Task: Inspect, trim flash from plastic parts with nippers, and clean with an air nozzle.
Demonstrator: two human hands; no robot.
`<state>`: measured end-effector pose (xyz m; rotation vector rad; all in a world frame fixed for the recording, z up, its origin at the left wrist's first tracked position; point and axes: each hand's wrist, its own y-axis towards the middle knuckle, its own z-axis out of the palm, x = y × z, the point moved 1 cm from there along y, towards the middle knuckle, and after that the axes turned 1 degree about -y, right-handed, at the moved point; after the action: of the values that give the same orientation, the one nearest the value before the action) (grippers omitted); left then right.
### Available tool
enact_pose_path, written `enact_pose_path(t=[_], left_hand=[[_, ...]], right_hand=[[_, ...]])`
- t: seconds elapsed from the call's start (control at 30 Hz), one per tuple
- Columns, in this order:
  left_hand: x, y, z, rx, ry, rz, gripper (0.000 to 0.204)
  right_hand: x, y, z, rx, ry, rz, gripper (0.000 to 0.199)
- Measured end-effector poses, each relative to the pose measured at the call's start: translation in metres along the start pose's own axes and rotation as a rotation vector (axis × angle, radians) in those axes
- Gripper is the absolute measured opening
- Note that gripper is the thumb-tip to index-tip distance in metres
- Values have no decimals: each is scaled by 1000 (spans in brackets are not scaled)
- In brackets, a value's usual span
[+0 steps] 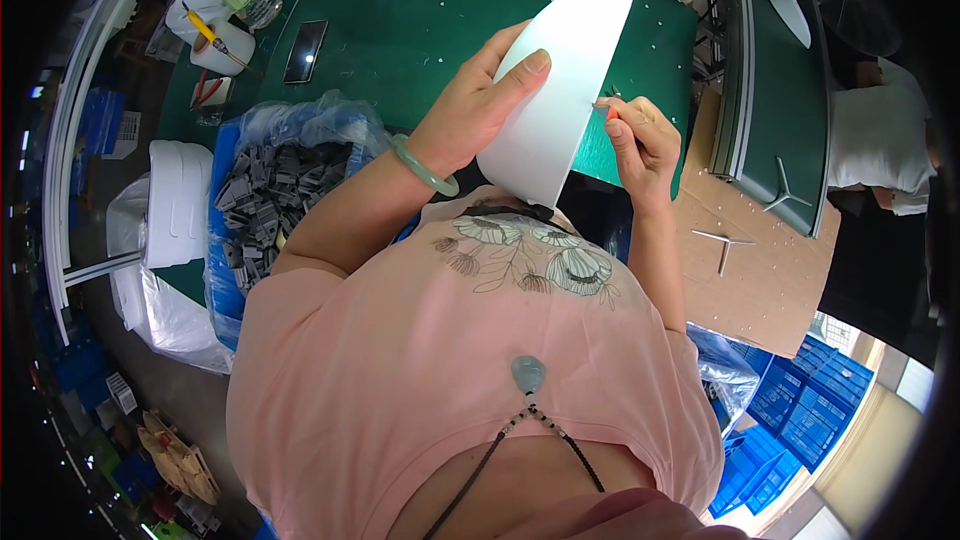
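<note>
Upper centre: left hand gripped white curved panel, thumb across its face. Right hand, right of centre, pinched small red tool at panel's edge.

– What do we see first?
– We see a smooth white panel, shaped like half a leaf: one long side bows outward, and the other runs nearly straight to a sharp point.
– How do we find it placed?
– We find it held up on a slant, its point toward the upper right of the view, its plain broad face toward us, gripped across the bowed side in the left hand.
– And what else do we notice?
– We notice a small orange-red item, pinched in the right hand just beside the straight edge, mostly hidden; we cannot tell whether it touches.
</note>
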<state>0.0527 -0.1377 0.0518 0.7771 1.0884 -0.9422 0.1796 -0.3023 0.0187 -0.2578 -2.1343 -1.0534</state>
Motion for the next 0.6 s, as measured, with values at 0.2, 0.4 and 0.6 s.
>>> enact_pose_path(t=[0.2,0.4,0.6], left_hand=[[-4,-6,7,14,50,28,55],[-6,-11,11,31,107,34,55],[-11,-17,16,59,150,69,56]], right_hand=[[-1,7,-4,-21,12,32,15],[-12,16,-13,-6,15,-18,22],[-28,30,-24,-62,61,25,25]])
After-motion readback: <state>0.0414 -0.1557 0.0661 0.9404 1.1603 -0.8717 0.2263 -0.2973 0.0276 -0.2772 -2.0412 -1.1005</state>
